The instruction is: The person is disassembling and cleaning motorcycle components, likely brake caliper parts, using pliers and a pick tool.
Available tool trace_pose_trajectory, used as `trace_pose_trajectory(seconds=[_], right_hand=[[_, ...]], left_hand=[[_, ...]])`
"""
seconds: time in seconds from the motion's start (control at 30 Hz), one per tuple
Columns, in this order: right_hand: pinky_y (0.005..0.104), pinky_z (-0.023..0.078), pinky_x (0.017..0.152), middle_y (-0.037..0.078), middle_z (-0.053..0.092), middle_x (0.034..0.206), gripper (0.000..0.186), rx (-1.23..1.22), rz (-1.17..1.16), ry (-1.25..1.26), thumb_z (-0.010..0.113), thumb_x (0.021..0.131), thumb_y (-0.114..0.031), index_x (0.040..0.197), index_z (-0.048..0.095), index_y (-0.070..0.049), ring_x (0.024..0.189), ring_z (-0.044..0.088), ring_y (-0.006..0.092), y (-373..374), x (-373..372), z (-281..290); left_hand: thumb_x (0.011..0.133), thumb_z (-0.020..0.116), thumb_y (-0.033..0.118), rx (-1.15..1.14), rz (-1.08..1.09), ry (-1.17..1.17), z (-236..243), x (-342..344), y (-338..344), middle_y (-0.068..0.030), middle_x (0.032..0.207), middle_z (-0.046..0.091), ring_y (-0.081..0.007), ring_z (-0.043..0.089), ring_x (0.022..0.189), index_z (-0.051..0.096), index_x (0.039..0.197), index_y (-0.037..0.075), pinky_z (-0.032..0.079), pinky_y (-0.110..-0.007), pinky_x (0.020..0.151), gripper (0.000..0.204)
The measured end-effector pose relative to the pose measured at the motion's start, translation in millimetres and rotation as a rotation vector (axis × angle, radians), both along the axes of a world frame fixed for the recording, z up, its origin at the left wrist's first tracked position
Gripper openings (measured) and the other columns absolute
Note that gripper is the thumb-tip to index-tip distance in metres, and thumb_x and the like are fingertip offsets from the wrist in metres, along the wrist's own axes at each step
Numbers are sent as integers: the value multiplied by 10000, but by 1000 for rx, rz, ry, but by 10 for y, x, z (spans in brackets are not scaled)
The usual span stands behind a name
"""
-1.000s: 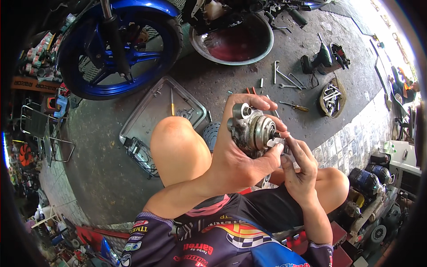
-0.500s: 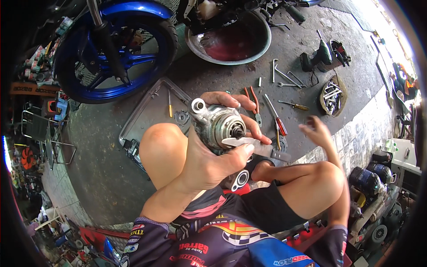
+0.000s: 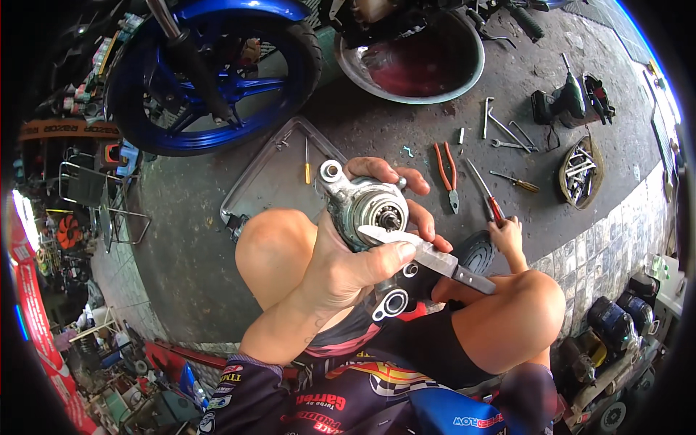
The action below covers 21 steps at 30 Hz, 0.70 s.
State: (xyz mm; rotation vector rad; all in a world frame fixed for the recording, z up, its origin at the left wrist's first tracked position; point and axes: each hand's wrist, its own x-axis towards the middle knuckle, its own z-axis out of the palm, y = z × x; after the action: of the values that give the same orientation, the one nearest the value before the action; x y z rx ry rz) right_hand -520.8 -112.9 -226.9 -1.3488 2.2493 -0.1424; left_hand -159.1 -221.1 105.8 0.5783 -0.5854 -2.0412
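Note:
My left hand (image 3: 341, 257) is closed around a silver metal engine housing (image 3: 346, 190) with a round bearing (image 3: 388, 216) facing up. Pinned under its thumb is a knife (image 3: 435, 255), whose blade crosses the housing by the bearing and whose dark handle points right over my knee. Lower down, a metal piece with a ring-shaped opening (image 3: 391, 303) shows beneath the wrist; whether it joins the housing is hidden. Down on the floor at the right, my right hand (image 3: 510, 239) has its fingers closed at the handle end of a red-handled screwdriver (image 3: 493, 206).
Red-handled pliers (image 3: 446, 177), an amber-handled screwdriver (image 3: 516, 180) and several wrenches (image 3: 507, 145) lie on the floor. Beyond stand a basket of sockets (image 3: 598, 185), a drill (image 3: 570, 101) and a metal basin (image 3: 475, 69). A tray (image 3: 243, 177) lies near the blue motorcycle wheel (image 3: 134, 119).
My right hand has come down from the air at the right to the screwdriver handle. My left hand still holds the housing and knife. The whole view has shifted, moving the floor items rightward.

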Motion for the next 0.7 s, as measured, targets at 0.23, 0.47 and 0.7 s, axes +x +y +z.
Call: trace_pose_trajectory(seconds=[0.23,0.47,0.7], right_hand=[[597,491,1064,104,630,1356,365,-333,-428,-1588,632,946,-155,1302,552,-134,1372,557,356,-67,-268,1286],[576,537,1023,199,543,1423,454,-335,53,-1149,562,783,-39,1237,556,-9,1284,605,381,-274,272,3579],[491,504,992,270,605,1249,521,-156,825,-250,604,679,5,1200,610,26,1105,622,472,-106,1219,4626]], left_hand=[[812,671,-154,-113,19,32,-10,68,42,-184,1335,461,-227,708,1056,385,1373,88,636,-518,951,675],[825,664,-163,-155,18,-51,87,148,130,-143,1302,506,-186,715,1024,419,1341,62,637,-455,929,614],[819,646,-189,-230,30,-56,99,169,205,-124,1282,520,-164,703,1026,413,1342,60,634,-421,926,625]])
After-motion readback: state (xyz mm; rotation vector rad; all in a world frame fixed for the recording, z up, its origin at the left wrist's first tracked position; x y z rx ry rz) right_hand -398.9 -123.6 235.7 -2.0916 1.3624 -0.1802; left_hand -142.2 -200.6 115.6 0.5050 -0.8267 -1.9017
